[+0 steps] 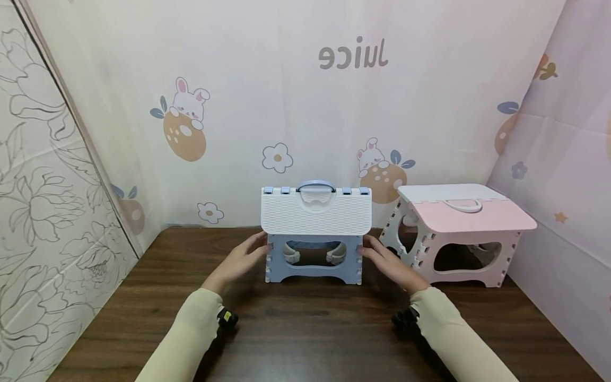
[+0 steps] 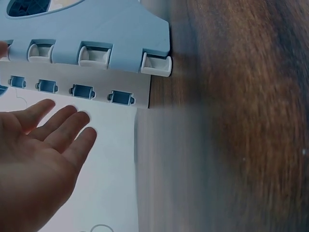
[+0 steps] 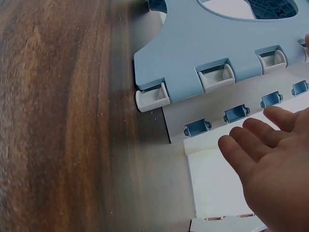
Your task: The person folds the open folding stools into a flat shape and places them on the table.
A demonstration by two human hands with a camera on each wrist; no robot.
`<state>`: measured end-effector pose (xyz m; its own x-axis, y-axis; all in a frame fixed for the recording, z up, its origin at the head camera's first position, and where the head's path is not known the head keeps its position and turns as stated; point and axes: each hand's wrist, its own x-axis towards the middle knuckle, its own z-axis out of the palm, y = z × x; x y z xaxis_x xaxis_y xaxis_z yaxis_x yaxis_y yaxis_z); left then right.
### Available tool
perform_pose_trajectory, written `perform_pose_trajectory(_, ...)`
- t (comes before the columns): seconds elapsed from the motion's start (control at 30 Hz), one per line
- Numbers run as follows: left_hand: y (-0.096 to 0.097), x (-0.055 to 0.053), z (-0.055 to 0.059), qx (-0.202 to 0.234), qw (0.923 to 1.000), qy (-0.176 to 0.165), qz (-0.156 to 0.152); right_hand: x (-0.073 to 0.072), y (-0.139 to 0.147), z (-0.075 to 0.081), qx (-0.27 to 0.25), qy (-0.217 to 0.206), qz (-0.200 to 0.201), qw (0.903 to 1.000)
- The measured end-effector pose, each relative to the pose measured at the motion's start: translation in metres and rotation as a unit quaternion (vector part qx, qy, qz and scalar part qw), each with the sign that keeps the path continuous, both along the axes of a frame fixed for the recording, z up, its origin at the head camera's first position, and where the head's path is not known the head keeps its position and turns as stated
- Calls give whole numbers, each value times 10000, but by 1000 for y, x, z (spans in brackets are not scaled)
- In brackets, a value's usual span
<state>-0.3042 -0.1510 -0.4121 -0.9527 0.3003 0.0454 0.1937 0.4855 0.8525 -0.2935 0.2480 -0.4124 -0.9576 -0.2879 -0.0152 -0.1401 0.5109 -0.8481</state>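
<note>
A blue and white folding step stool [image 1: 316,217] stands upright on the table in the head view. Its white panel faces me, a blue carry handle [image 1: 316,184] is at the top edge, and a blue leg panel [image 1: 314,273] with an oval cutout is below. My left hand [image 1: 241,261] is at its left side, thumb by the hinged edge; in the left wrist view the fingers [image 2: 65,128] are extended beside the white side panel. Mirroring it, my right hand [image 1: 387,263] is at the right side, its fingers [image 3: 241,150] also extended in the right wrist view.
To the right stands a pink and white folding stool [image 1: 472,217], opened out, with a white handle. A brown wood-grain table [image 1: 305,329] lies under both stools. Behind hangs a printed curtain [image 1: 238,79], and a floral panel [image 1: 52,159] borders the left.
</note>
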Motion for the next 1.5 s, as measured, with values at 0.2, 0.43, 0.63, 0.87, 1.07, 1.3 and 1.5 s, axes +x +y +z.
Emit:
perform_pose_trajectory(0.2,4,-2,-1,310,9995,-29,-38,-1,0,3,-43,-151,24,9999)
perform_pose_trajectory(0.43,9,-2,1,480,9988,-115,-44,-3,-3,3,-315,-20,251,9992)
perform_pose_trajectory(0.63,14,-4,-1,742,9970,20,-206,-6,-5,0,-694,62,385,9968)
perform_pose_trajectory(0.87,19,-6,-2,968,9946,217,-317,-9,-6,-2,-897,150,469,9948)
perform_pose_trajectory(1.07,20,-7,-4,1109,9932,195,-280,-9,-7,-3,-944,304,531,9937)
perform_pose_trajectory(1.3,18,-6,-5,1231,9917,153,-338,-9,-7,-4,-936,254,479,9941)
perform_pose_trajectory(1.5,18,-6,-5,1219,9921,18,-297,-8,-8,-3,-896,244,380,9950)
